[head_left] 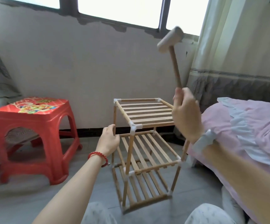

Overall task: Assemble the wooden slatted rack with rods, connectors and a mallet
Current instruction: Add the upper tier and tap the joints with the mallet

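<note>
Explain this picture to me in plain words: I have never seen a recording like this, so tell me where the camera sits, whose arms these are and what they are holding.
There is one picture, from a camera worn on a person's head, looking forward and down, so the two arms are that person's own. No robot is involved. The right hand grips a wooden mallet by its handle, raised above a three-tier wooden slatted rack that stands on the floor. The left hand rests at the rack's left upright rod; whether it grips it I cannot tell. White connectors join the corners. A red plastic stool stands to the left, and pink bedding lies to the right.
</note>
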A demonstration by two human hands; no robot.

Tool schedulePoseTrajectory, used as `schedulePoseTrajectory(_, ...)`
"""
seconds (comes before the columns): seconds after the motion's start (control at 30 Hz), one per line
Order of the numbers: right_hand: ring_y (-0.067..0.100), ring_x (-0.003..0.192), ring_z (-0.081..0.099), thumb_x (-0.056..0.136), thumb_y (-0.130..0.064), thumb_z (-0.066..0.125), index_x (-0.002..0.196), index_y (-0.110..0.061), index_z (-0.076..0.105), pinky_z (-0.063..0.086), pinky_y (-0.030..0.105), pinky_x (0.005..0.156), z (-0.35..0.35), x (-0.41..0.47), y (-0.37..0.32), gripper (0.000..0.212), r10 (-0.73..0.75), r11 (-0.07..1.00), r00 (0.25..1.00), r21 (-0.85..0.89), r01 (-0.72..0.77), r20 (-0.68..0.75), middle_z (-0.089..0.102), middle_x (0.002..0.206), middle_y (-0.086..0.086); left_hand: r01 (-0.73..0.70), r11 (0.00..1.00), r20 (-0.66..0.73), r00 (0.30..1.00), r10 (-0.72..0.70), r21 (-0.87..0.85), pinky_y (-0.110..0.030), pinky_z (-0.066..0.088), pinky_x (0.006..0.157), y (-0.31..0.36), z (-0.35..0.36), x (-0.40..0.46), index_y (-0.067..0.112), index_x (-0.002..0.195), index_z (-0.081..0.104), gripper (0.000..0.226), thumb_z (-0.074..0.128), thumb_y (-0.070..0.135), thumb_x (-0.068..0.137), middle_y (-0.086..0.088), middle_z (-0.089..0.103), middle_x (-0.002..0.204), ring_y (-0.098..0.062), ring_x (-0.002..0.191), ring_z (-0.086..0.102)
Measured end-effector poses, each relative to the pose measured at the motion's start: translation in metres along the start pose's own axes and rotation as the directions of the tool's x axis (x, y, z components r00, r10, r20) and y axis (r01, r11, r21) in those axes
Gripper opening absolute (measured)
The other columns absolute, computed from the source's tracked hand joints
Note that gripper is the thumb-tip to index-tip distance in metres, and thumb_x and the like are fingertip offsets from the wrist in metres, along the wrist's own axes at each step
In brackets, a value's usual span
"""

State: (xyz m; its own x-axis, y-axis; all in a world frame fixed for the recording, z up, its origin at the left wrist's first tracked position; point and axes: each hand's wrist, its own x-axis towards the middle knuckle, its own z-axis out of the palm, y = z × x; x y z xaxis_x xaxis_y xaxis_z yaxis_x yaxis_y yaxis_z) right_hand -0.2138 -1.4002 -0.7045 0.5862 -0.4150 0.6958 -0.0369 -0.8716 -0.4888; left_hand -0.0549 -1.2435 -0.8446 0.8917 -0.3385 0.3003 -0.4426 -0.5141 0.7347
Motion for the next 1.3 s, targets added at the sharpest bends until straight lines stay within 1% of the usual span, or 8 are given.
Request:
schedulePoseTrajectory(0.13,0.025,0.084,0.061,0.102,-0.038,0.028,0.094,-0.016,0.054,0.050,0.044,0.081,0.041,-0.064,0.033,0.035,0.214,0.935,0.851,-0.352,-0.037,0.479,0.063,0.091,0.007,0.006,1.000,0.021,1.000,-0.005,-0.023,-0.020,0.033,0.084,0.000,0.002,-0.007,0.011,0.144,0.031,0.050,0.048,0.016,0.097,-0.011,0.038,0.140,-0.013,0.106,0.046)
schedulePoseTrajectory(0.37,0.012,0.056,0.050,0.101,-0.027,0.034,0.084,-0.009,0.047,0.040,0.013,0.058,-0.013,0.005,-0.001,0.028,-0.038,0.996,0.984,0.075,0.051,-0.174,0.047,0.061,-0.009,0.026,0.998,-0.022,0.999,-0.027,-0.051,-0.023,0.037,0.084,0.005,-0.007,0.002,0.011,0.142,0.033,0.050,0.049,0.017,0.096,-0.012,0.039,0.140,-0.015,0.100,0.049)
schedulePoseTrajectory(0.5,0.022,0.077,0.063,0.101,-0.034,0.029,0.101,-0.010,0.059,0.054,0.040,0.075,0.046,-0.049,0.033,0.038,0.201,0.939,0.831,-0.343,-0.014,0.518,0.063,0.084,0.004,-0.005,0.999,0.013,1.000,0.006,-0.051,-0.023,0.037,0.083,0.006,-0.002,-0.003,0.013,0.143,0.031,0.050,0.048,0.015,0.097,-0.012,0.038,0.140,-0.016,0.107,0.049)
schedulePoseTrajectory(0.73,0.011,0.054,0.048,0.101,-0.027,0.037,0.085,-0.010,0.050,0.038,0.020,0.055,-0.020,0.019,-0.016,0.027,-0.064,0.989,0.971,0.115,0.093,-0.230,0.046,0.060,-0.010,0.019,0.999,0.004,1.000,-0.019,-0.035,-0.022,0.036,0.085,0.002,0.000,0.004,0.011,0.143,0.032,0.049,0.048,0.015,0.096,-0.011,0.041,0.139,-0.016,0.111,0.048)
schedulePoseTrajectory(0.9,0.017,0.072,0.057,0.102,-0.037,0.030,0.103,-0.011,0.057,0.049,0.033,0.067,0.054,-0.053,0.027,0.037,0.222,0.930,0.831,-0.367,-0.024,0.510,0.060,0.083,0.001,-0.021,1.000,0.057,0.998,0.022,-0.020,-0.025,0.035,0.098,-0.002,0.012,-0.004,0.012,0.146,0.029,0.055,0.049,0.014,0.095,-0.008,0.034,0.148,-0.021,0.133,0.038)
schedulePoseTrajectory(1.13,0.009,0.057,0.051,0.101,-0.029,0.033,0.084,-0.012,0.049,0.043,0.019,0.057,0.002,0.012,0.004,0.030,-0.024,0.990,0.987,0.135,0.046,-0.161,0.049,0.062,-0.008,-0.091,0.996,0.108,0.990,0.092,-0.014,-0.036,0.028,0.114,0.000,0.012,0.009,0.015,0.148,0.026,0.062,0.054,0.017,0.093,-0.004,0.026,0.154,-0.018,0.141,0.026)
schedulePoseTrajectory(1.23,0.020,0.072,0.062,0.101,-0.034,0.030,0.088,-0.016,0.053,0.054,0.041,0.072,0.048,-0.049,0.035,0.032,0.176,0.974,0.870,-0.212,-0.084,0.462,0.062,0.078,0.004,-0.102,0.995,0.137,0.985,0.104,-0.015,-0.042,0.027,0.115,0.002,0.019,0.009,0.014,0.149,0.024,0.066,0.057,0.020,0.091,-0.003,0.025,0.155,-0.019,0.143,0.023)
schedulePoseTrajectory(1.3,0.020,0.075,0.060,0.102,-0.034,0.030,0.088,-0.019,0.055,0.050,0.040,0.072,0.044,-0.040,0.043,0.032,0.193,0.952,0.832,-0.305,-0.031,0.519,0.061,0.081,0.002,-0.091,0.996,0.149,0.985,0.091,-0.004,-0.041,0.028,0.115,-0.004,0.021,0.011,0.014,0.149,0.023,0.069,0.059,0.020,0.090,-0.003,0.025,0.155,-0.018,0.142,0.023)
